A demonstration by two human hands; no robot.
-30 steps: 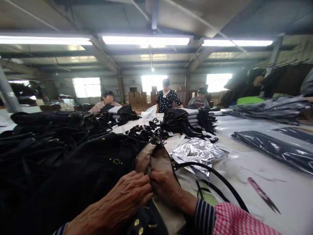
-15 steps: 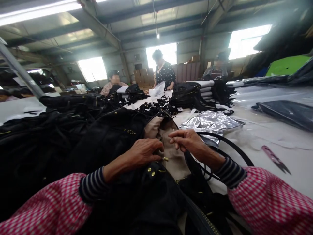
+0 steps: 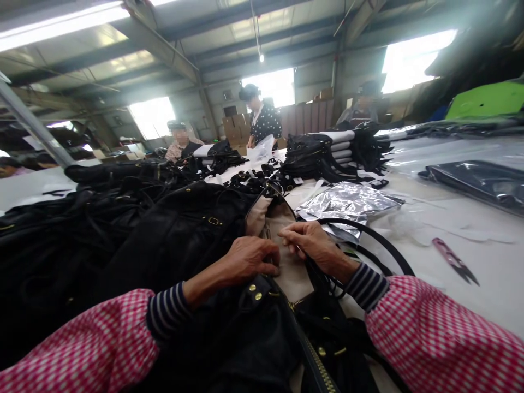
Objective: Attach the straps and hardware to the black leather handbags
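A black handbag (image 3: 229, 333) lies in front of me with its zip open. The mouth shows a beige lining (image 3: 292, 275), and a gold-toothed zipper (image 3: 315, 357) runs down toward me. My left hand (image 3: 254, 259) is curled at the left side of the opening, its fingertips pressed together over the lining; what they grip is hidden. Just right of it, my right hand (image 3: 311, 243) hovers over the lining with thumb and forefinger pinched. Anything between those fingertips is too small to make out. Two gold studs (image 3: 255, 292) sit below my left hand.
Black bags (image 3: 102, 213) are heaped on the left. Pink thread snips (image 3: 455, 262) lie on the white table (image 3: 426, 305) at right. Crumpled clear plastic (image 3: 347, 202) and stacked black bags (image 3: 323, 155) are beyond the bag. Several people work farther back, one in a dotted top (image 3: 266, 123).
Both hands have come slightly closer together. A gold zip pull seen by my left fingertips is now covered. The person in the dotted top has leaned to the left.
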